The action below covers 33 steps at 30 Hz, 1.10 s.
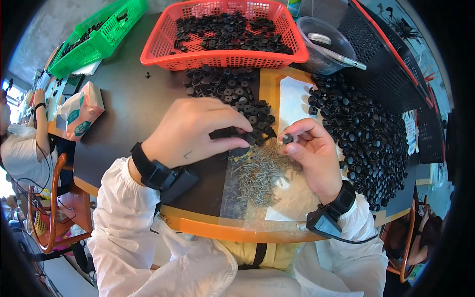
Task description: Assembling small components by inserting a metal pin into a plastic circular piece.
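Note:
My left hand (pixel 195 126) is curled over the middle of the table, its thumb and fingers closed around a black plastic part (pixel 226 133) that they partly cover. Facing it, my right hand (pixel 316 156) pinches a small round black piece (pixel 287 139) between thumb and fingertips. The two hands are apart. Just below them lies a heap of metal screws (pixel 257 173) on a clear sheet. Black discs with centre holes (pixel 250 111) are piled beyond my left fingers. To the right of my right hand spreads a big heap of shiny black round caps (pixel 366 133).
A red basket (pixel 230 62) of black parts stands at the back. Right of it is a clear tub (pixel 321 62) with a phone-like object across it. Black mesh crates (pixel 391 64) rise at right. Left are a tissue pack (pixel 85 113), a green basket (pixel 101 47) and another person (pixel 27 148).

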{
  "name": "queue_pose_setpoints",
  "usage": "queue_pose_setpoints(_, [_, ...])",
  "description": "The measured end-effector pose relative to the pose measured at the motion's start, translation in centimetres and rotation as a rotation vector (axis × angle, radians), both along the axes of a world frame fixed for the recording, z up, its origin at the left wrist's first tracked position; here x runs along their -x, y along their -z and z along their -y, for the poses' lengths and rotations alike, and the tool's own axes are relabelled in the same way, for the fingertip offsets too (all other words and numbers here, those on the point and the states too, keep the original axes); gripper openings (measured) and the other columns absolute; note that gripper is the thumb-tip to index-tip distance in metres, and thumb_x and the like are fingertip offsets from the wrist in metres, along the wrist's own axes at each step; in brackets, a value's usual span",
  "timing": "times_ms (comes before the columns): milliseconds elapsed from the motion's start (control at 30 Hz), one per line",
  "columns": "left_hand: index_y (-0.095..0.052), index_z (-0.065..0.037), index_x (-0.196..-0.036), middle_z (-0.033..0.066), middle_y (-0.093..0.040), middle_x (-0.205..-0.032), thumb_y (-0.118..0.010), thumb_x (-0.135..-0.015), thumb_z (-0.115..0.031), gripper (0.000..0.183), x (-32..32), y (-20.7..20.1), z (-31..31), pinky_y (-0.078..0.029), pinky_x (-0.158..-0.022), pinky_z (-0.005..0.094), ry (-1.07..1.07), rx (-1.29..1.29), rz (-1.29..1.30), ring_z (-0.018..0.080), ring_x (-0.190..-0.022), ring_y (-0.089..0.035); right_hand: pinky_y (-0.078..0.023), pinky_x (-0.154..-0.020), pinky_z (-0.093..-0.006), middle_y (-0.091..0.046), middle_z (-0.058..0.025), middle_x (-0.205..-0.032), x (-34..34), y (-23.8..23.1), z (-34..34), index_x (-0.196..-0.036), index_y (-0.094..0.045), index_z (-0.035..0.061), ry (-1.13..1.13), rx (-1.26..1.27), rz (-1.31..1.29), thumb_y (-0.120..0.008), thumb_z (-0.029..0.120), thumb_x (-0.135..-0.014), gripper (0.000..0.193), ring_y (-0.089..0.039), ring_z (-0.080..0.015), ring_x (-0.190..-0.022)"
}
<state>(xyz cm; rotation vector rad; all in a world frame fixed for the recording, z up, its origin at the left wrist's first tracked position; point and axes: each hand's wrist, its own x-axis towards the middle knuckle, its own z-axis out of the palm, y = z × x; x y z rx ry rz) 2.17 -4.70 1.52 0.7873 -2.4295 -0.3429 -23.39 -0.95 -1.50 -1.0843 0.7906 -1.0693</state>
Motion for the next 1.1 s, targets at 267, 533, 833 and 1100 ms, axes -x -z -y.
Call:
queue_pose_setpoints(267, [-0.069,-0.003,-0.106,0.0104,-0.069,-0.105,-0.075,-0.077,0.0,0.029,2.6,0.3,-1.9,-0.055,-0.067,0.0275,0.063,-0.489,-0.386,0.0165,-0.084,-0.066,-0.051,-0.091,-0.0261,-0.062,-0.005,-0.104,-0.7,-0.8,-0.8,-0.107,-0.061,-0.0003,-0.012,-0.015,-0.005,-0.068,-0.006,-0.084,0.025,-0.061,-0.0109,-0.097])
queue_pose_setpoints(533, [-0.068,-0.002,-0.106,0.0106,-0.067,-0.106,-0.074,-0.077,0.001,0.03,3.2,0.7,-2.5,-0.055,-0.069,0.0264,0.01,-0.588,-0.45,0.0163,-0.086,-0.066,-0.054,-0.086,-0.0275,-0.063,-0.007,-0.103,-0.6,-0.7,-1.0,-0.103,-0.061,-0.0017,0.013,0.14,-0.164,-0.069,-0.005,-0.083,0.022,-0.063,-0.0128,-0.096])
queue_pose_setpoints(833, [-0.069,-0.002,-0.104,0.0105,-0.068,-0.106,-0.075,-0.077,0.001,0.028,3.1,0.6,-2.6,-0.054,-0.07,0.0265,-0.006,-0.568,-0.428,0.0158,-0.087,-0.067,-0.054,-0.084,-0.0265,-0.062,-0.0063,-0.102,-0.6,-0.7,-1.1,-0.102,-0.062,-0.0008,0.018,0.145,-0.157,-0.071,-0.004,-0.082,0.022,-0.062,-0.0116,-0.094])
queue_pose_setpoints(1100, [-0.069,-0.002,-0.104,0.01,-0.068,-0.105,-0.075,-0.076,0.001,0.029,3.1,0.8,-2.6,-0.054,-0.07,0.0258,-0.019,-0.554,-0.431,0.0149,-0.086,-0.067,-0.053,-0.083,-0.0263,-0.062,-0.0052,-0.1,-0.6,-0.6,-1.1,-0.101,-0.062,-0.0002,0.024,0.158,-0.164,-0.072,-0.002,-0.082,0.022,-0.061,-0.0106,-0.093])
